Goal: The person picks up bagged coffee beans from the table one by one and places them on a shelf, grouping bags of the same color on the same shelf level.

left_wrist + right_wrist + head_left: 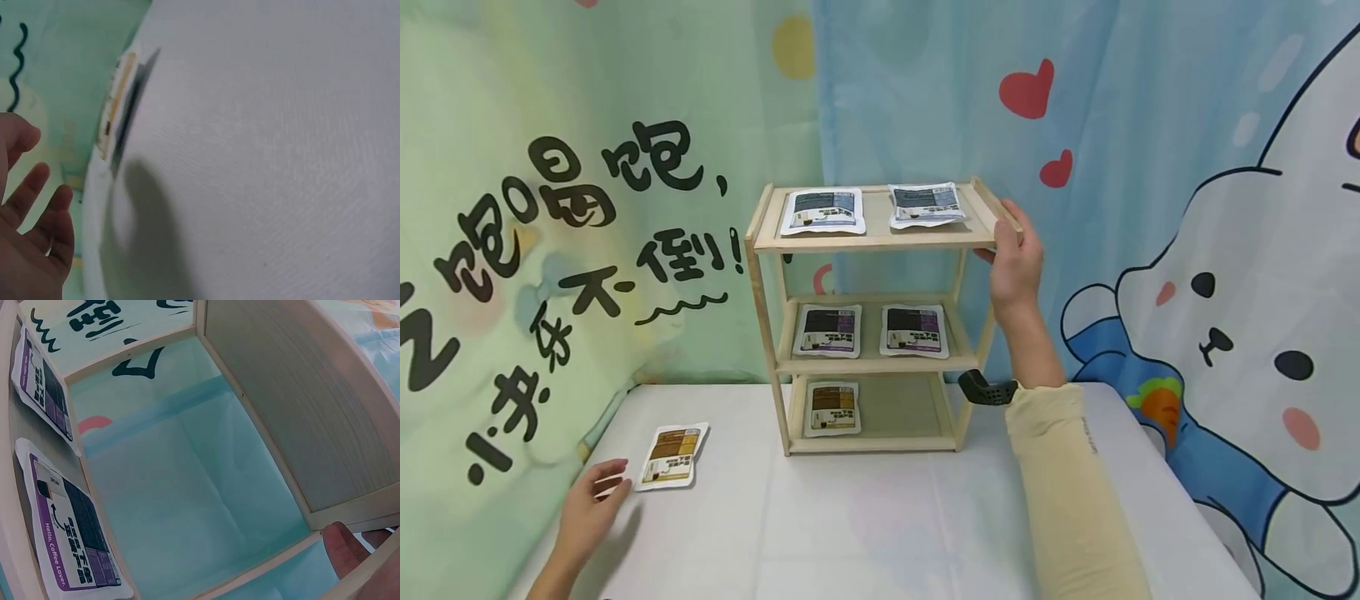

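Note:
A three-tier wooden shelf rack (867,365) stands on the table. My right hand (1018,262) grips the right end of its top tier; in the right wrist view, fingers (342,549) show under that tier's corner. At the left, my left hand (591,510) is beside a white sachet with a brown and yellow label (674,457). The left wrist view shows a gap between this sachet (119,106) and the loosely bent fingers (57,222). Another brown-labelled sachet (832,408) lies on the bottom tier, on its left side.
Two blue-labelled sachets (823,211) (927,205) lie on the top tier. Two purple-labelled sachets (828,331) (914,330) lie on the middle tier. Printed curtains (910,100) hang behind and beside the white table (865,525).

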Motion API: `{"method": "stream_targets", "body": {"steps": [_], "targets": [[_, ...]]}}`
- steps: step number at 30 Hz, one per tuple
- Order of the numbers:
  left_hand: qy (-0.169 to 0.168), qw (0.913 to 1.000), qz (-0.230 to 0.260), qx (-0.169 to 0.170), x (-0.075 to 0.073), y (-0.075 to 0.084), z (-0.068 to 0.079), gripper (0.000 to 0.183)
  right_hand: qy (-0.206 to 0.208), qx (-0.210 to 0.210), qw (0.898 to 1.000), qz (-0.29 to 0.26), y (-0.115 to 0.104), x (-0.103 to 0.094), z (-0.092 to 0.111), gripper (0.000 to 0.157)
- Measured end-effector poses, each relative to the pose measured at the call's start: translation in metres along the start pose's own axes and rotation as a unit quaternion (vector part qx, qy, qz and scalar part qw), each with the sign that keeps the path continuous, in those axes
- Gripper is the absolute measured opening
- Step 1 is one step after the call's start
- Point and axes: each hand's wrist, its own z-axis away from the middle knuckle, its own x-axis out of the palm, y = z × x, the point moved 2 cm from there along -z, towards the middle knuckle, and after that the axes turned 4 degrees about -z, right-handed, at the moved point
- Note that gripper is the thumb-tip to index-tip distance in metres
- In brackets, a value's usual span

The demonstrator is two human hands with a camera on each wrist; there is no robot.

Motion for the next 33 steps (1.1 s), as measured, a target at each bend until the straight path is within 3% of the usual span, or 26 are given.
{"method": "stream_targets", "body": {"steps": [5,10,18,25,29,33], "targets": [[0.007,0.9993,-0.023,-0.029,0.001,-0.009,-0.006,0.03,-0.006,-0.004,1.0,0.005,0.0,0.002,0.0,0.05],[-0.009,0.9982,-0.016,-0.056,0.001,-0.013,-0.017,0.035,-0.007,-0.007,1.0,0.004,-0.001,0.003,-0.001,0.052],[-0.038,0.9929,-0.006,-0.113,0.014,-0.016,-0.026,0.041,-0.013,0.0,1.0,0.007,0.0,0.0,0.0,0.052],[-0.057,0.9912,-0.015,-0.118,0.026,-0.009,-0.043,0.047,-0.01,-0.004,1.0,0.011,0.0,0.0,-0.001,0.051],[-0.1,0.9856,-0.037,-0.131,0.033,-0.005,-0.052,0.06,-0.009,-0.008,1.0,0.012,-0.001,-0.001,0.0,0.051],[-0.14,0.9806,-0.078,-0.113,0.038,-0.001,-0.059,0.072,-0.009,-0.01,1.0,0.006,-0.001,-0.001,0.001,0.05]]}}
